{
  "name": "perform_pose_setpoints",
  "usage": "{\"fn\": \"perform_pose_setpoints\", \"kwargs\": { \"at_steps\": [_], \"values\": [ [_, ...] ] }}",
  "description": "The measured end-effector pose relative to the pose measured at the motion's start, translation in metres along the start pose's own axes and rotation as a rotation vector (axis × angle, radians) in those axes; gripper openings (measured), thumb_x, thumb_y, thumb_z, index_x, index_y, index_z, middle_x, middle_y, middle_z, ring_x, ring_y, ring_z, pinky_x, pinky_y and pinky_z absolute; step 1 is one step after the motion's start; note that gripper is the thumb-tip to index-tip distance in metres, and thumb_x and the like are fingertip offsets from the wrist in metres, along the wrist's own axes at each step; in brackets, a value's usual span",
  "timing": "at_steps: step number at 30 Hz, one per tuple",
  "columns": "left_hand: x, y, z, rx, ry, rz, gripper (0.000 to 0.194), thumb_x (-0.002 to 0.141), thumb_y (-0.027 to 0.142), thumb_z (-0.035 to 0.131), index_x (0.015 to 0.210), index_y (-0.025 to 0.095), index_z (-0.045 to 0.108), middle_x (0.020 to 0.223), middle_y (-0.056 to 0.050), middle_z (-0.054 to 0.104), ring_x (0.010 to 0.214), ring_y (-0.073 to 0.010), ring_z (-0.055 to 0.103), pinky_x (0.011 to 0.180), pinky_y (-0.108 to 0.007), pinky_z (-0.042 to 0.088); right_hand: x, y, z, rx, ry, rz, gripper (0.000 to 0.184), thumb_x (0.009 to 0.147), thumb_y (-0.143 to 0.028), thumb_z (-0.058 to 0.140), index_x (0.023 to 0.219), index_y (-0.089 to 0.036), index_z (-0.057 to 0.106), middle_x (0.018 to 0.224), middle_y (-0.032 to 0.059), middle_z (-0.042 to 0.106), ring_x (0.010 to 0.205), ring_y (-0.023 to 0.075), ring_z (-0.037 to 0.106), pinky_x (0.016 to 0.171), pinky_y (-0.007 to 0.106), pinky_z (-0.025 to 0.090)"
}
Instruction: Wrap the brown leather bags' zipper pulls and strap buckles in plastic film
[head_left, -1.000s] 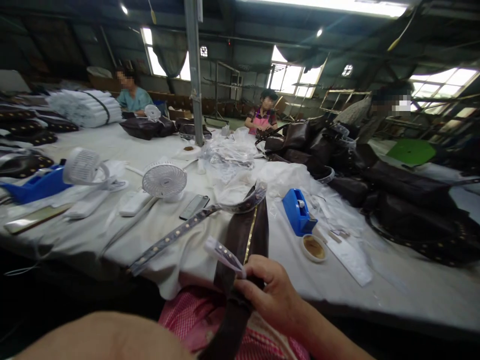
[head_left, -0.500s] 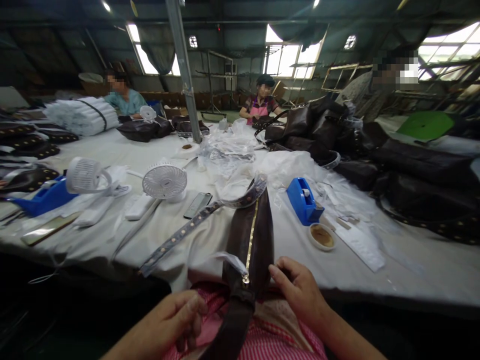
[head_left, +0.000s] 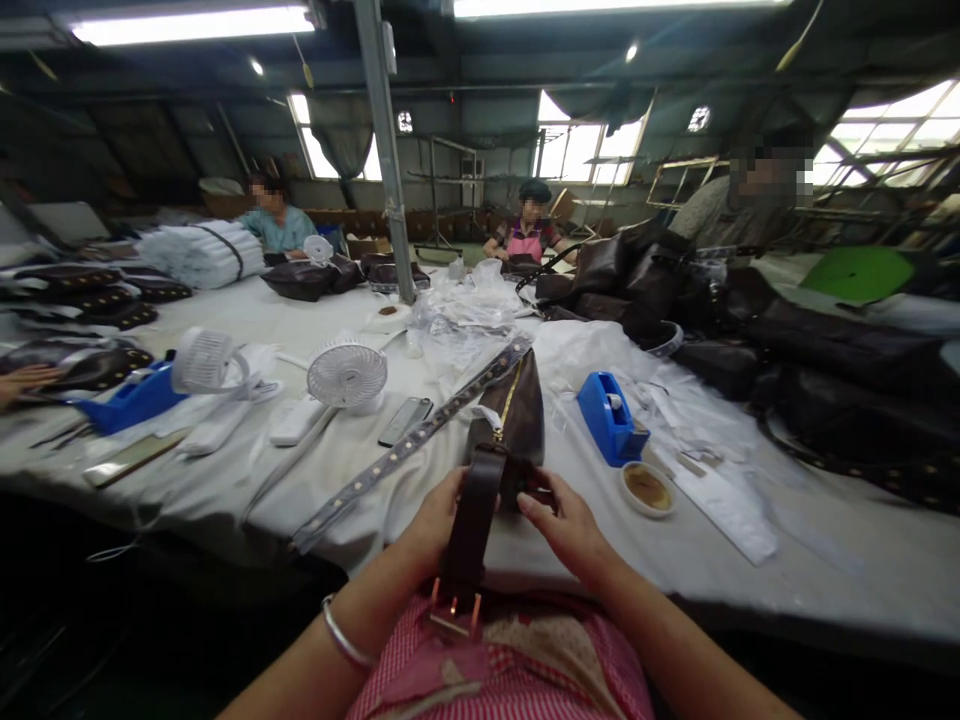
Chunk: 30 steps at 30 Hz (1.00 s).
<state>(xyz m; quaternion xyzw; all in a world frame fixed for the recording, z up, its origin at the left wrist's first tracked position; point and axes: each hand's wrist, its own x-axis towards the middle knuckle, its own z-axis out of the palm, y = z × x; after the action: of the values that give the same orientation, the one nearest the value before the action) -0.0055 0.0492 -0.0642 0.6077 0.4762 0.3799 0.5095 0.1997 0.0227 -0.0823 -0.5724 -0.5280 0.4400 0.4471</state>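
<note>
A dark brown leather handbag (head_left: 523,425) stands on the table before me, its gold zipper (head_left: 510,400) running along the top. My left hand (head_left: 436,515) grips its near end from the left, the fingers partly hidden behind a brown strap (head_left: 478,515). My right hand (head_left: 564,520) holds the same end from the right, thumb and fingers curled at the leather. The brown strap hangs toward my lap and ends in a metal buckle (head_left: 454,612). A studded, plastic-wrapped strap (head_left: 405,455) stretches from the bag's far end down to the left.
A blue tape dispenser (head_left: 611,420) and a small round dish (head_left: 646,488) stand right of the bag. Left are a phone (head_left: 406,421), a white fan (head_left: 346,374) and another blue dispenser (head_left: 135,400). Dark bags (head_left: 847,350) are heaped at right. Co-workers sit across the table.
Both hands have moved forward and inward onto the bag's near end. The bag has shifted away from my lap onto the table, and the studded strap now lies straighter. The view has tilted up.
</note>
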Motion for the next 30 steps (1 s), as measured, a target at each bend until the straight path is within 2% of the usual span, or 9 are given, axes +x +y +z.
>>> {"fn": "perform_pose_setpoints", "kwargs": {
  "at_steps": [4,7,9,11,15,19,23,26,30],
  "values": [
    [-0.008,0.006,-0.005,0.135,0.133,0.216,0.078,0.074,0.025,0.076,0.144,0.021,0.042,0.138,-0.018,0.055,0.118,-0.0310,0.061,0.084,-0.042,0.058,-0.002,0.009,0.000,-0.066,0.038,-0.039,0.052,0.083,-0.039,0.064,0.128,-0.015,0.055,0.120,0.0141,0.067,0.099,0.0265,0.068,0.080,0.039,0.056],
    [-0.012,0.023,-0.014,0.298,0.039,0.647,0.056,0.082,0.016,0.069,0.136,0.025,0.056,0.141,-0.014,0.056,0.134,-0.0301,0.049,0.108,-0.049,0.045,-0.009,0.007,0.002,-0.067,0.048,-0.057,0.052,0.084,-0.038,0.063,0.129,-0.014,0.055,0.119,0.0138,0.067,0.096,0.0256,0.068,0.079,0.038,0.056],
    [-0.010,0.038,-0.018,0.303,-0.113,0.753,0.034,0.086,0.017,0.065,0.119,0.023,0.069,0.123,-0.012,0.069,0.121,-0.0273,0.060,0.106,-0.046,0.045,-0.011,0.002,0.003,-0.075,0.049,-0.068,0.049,0.085,-0.038,0.063,0.127,-0.014,0.057,0.113,0.0132,0.069,0.095,0.0258,0.068,0.080,0.039,0.056],
    [-0.008,0.052,-0.019,0.188,-0.111,0.579,0.017,0.089,0.026,0.063,0.101,0.020,0.074,0.097,-0.009,0.076,0.094,-0.0233,0.070,0.088,-0.036,0.054,-0.012,-0.004,0.004,-0.099,0.037,-0.068,0.042,0.086,-0.038,0.062,0.120,-0.014,0.061,0.106,0.0121,0.071,0.094,0.0264,0.068,0.081,0.039,0.055],
    [-0.011,0.064,-0.013,0.105,0.135,0.288,0.038,0.098,0.042,0.048,0.073,0.018,0.065,0.060,-0.001,0.062,0.054,-0.0145,0.056,0.053,-0.024,0.042,-0.017,-0.013,0.000,-0.154,-0.022,-0.109,0.026,0.089,-0.037,0.060,0.106,-0.018,0.066,0.100,0.0096,0.071,0.092,0.0257,0.067,0.081,0.038,0.053],
    [-0.021,0.062,-0.008,0.199,0.193,0.187,0.045,0.097,0.049,0.047,0.065,0.020,0.056,0.055,0.001,0.054,0.052,-0.0138,0.049,0.051,-0.024,0.037,-0.020,-0.032,-0.005,-0.091,-0.020,-0.221,0.029,0.094,-0.043,0.056,0.107,-0.019,0.066,0.098,0.0082,0.068,0.088,0.0224,0.063,0.078,0.034,0.051],
    [-0.030,0.061,-0.004,0.209,0.206,0.188,0.045,0.097,0.051,0.045,0.068,0.019,0.059,0.057,0.000,0.053,0.055,-0.0150,0.047,0.053,-0.025,0.036,-0.016,-0.073,0.000,0.041,-0.188,-0.271,0.037,0.096,-0.051,0.053,0.103,-0.019,0.069,0.089,0.0053,0.065,0.075,0.0172,0.057,0.067,0.028,0.047],
    [-0.039,0.068,-0.001,0.188,0.119,0.233,0.043,0.098,0.049,0.044,0.076,0.019,0.066,0.062,-0.002,0.057,0.059,-0.0160,0.049,0.055,-0.025,0.038,-0.011,-0.104,0.010,0.197,-0.322,-0.230,0.044,0.092,-0.058,0.056,0.089,-0.016,0.068,0.069,-0.0001,0.055,0.062,0.0120,0.046,0.054,0.024,0.037],
    [-0.056,0.074,0.000,0.185,0.051,0.221,0.043,0.097,0.049,0.043,0.074,0.021,0.065,0.062,-0.002,0.056,0.058,-0.0167,0.048,0.055,-0.026,0.037,-0.006,-0.126,0.021,0.530,-0.273,-0.059,0.040,0.082,-0.054,0.072,0.087,-0.015,0.067,0.063,-0.0038,0.050,0.055,0.0077,0.039,0.049,0.020,0.030]
  ]
}}
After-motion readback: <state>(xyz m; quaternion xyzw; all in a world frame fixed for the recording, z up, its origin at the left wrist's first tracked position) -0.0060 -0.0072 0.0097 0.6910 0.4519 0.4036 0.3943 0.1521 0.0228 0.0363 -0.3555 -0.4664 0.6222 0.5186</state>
